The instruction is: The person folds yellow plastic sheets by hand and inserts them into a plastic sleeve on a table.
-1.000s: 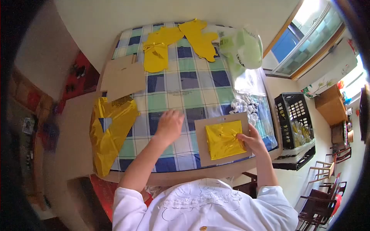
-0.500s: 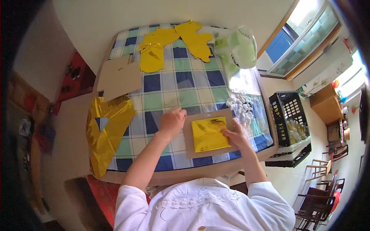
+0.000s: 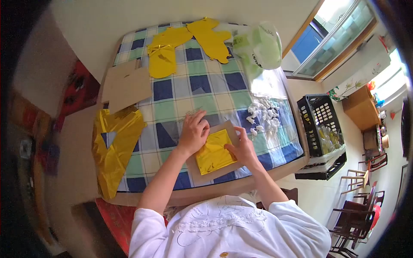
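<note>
A folded square of shiny gold foil (image 3: 215, 152) lies on a brown cardboard piece (image 3: 208, 176), tilted near the front of the bed. My right hand (image 3: 243, 148) grips the cardboard's right edge, its thumb pressed on the foil. At the upper left edge of the cardboard is my left hand (image 3: 193, 132), fingers curled together; what they pinch, if anything, is hidden. Faint clear plastic shows on the cloth just beyond the fingers. Some crumpled white bits (image 3: 264, 114) lie to the right.
On the checked cloth (image 3: 198, 81) lie flat gold cut shapes (image 3: 208, 38), a large cardboard sheet (image 3: 129, 88) and a gold foil sheet (image 3: 118, 150) at left. A green-white plastic bag (image 3: 266, 45) sits at back right. Black crates (image 3: 316, 124) stand beside the bed.
The cardboard with the gold foil has turned and shifted left, along with my right hand. My left hand has come up against its left edge. The view has shifted slightly.
</note>
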Available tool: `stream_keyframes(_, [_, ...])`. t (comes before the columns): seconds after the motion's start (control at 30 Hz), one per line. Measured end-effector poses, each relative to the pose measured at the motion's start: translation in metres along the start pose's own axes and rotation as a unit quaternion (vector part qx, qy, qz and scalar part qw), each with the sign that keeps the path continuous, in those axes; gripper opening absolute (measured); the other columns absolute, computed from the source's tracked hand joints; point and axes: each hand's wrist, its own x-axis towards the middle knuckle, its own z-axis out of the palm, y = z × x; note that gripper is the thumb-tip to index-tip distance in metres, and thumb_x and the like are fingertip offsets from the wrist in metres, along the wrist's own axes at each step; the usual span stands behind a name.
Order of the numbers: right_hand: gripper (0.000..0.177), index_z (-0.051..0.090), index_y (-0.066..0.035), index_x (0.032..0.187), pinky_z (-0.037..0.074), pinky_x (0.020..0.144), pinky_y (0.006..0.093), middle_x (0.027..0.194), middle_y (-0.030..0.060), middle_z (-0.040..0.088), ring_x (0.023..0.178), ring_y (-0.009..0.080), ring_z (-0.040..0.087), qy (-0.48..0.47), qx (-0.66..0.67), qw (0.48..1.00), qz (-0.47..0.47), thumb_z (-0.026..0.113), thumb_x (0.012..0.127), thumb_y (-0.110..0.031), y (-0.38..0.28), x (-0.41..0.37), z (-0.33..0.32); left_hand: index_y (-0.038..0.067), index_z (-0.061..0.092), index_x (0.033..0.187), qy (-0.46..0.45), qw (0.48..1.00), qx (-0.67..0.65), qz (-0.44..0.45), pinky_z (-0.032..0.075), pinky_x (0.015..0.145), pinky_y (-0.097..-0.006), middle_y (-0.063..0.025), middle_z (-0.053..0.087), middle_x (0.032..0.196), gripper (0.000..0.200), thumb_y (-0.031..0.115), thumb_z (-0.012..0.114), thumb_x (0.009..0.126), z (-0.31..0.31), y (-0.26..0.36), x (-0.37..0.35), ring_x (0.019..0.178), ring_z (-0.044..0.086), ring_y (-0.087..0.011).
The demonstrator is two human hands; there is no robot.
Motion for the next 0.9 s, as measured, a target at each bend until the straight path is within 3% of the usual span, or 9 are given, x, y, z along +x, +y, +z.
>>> stream_keyframes(0.1, [0.067,0.04,-0.009,0.13,0.051,0.072,0.0341,0.095,0.0146,0.063,0.083,0.0242,0.064,0.037,-0.042,0.996,-0.073,0.077,0.075,-0.011,0.009,0.0,0.01,0.007,0.053,0.082,-0.018,1.0,-0.008,-0.011,0.026,0.11,-0.0562,-0.0148,0.05,0.132,0.013,0.01,0.066,0.081,0.004,-0.003,-0.001,0.131,0.04,-0.0339])
stream_keyframes(0.23, [0.069,0.04,-0.009,0.132,0.051,0.074,0.0357,0.097,0.0155,0.064,0.086,0.0272,0.065,0.021,-0.028,0.999,-0.03,0.077,0.075,-0.013,0.001,-0.003,0.006,0.008,0.056,0.089,-0.05,0.999,-0.001,-0.014,0.021,0.111,-0.0577,-0.0142,0.049,0.135,0.012,0.014,0.065,0.084,0.003,-0.006,-0.001,0.133,0.039,-0.0325])
stream_keyframes(0.33, [0.071,0.039,-0.008,0.134,0.051,0.079,0.037,0.102,0.0173,0.064,0.092,0.0307,0.065,0.021,-0.022,1.0,0.003,0.077,0.075,-0.014,0.01,0.001,0.007,0.013,0.059,0.111,-0.06,0.996,0.038,-0.046,0.016,0.112,-0.0587,-0.0118,0.044,0.142,0.023,0.022,0.061,0.09,-0.012,0.004,0.0,0.137,0.034,-0.0299])
stream_keyframes(0.43, [0.072,0.04,-0.008,0.136,0.05,0.086,0.0375,0.111,0.0191,0.063,0.101,0.0327,0.062,0.028,-0.026,0.999,-0.013,0.077,0.075,-0.016,0.015,0.001,0.01,0.02,0.049,0.134,-0.072,0.984,0.137,-0.092,0.011,0.113,-0.0588,-0.0089,0.037,0.148,0.041,0.033,0.053,0.095,-0.013,-0.016,-0.003,0.141,0.027,-0.027])
stream_keyframes(0.6, [0.072,0.044,-0.007,0.137,0.045,0.094,0.0371,0.122,0.0198,0.058,0.113,0.033,0.056,0.024,-0.087,0.995,-0.042,0.077,0.074,-0.02,0.007,0.0,0.01,0.024,0.042,0.141,-0.11,0.979,0.153,-0.072,0.009,0.114,-0.0587,-0.0068,0.032,0.151,0.046,0.039,0.045,0.098,-0.01,-0.03,-0.006,0.142,0.025,-0.0255])
stream_keyframes(0.7, [0.074,0.04,-0.001,0.136,0.04,0.102,0.0387,0.13,0.0214,0.053,0.122,0.0356,0.048,-0.013,-0.081,0.996,-0.023,0.075,0.075,-0.022,-0.004,-0.002,0.003,0.025,0.041,0.142,-0.127,0.977,0.157,-0.073,0.008,0.115,-0.0572,-0.0058,0.03,0.153,0.046,0.039,0.043,0.098,-0.012,-0.028,-0.003,0.143,0.023,-0.0244])
stream_keyframes(0.8, [0.073,0.04,0.001,0.136,0.039,0.104,0.0387,0.131,0.0215,0.052,0.124,0.0355,0.047,-0.027,-0.074,0.997,-0.005,0.075,0.076,-0.021,-0.004,-0.001,0.002,0.025,0.04,0.142,-0.139,0.974,0.162,-0.073,0.008,0.115,-0.0567,-0.0059,0.03,0.152,0.046,0.039,0.042,0.099,-0.014,-0.026,0.001,0.143,0.022,-0.0242])
stream_keyframes(0.9, [0.071,0.04,0.002,0.135,0.039,0.103,0.0393,0.131,0.0227,0.052,0.123,0.0363,0.048,-0.009,-0.075,0.996,-0.049,0.075,0.077,-0.02,0.004,0.002,0.006,0.024,0.041,0.142,-0.146,0.974,0.158,-0.071,0.008,0.114,-0.0562,-0.0061,0.031,0.152,0.046,0.039,0.042,0.099,-0.012,-0.029,0.002,0.143,0.022,-0.0242])
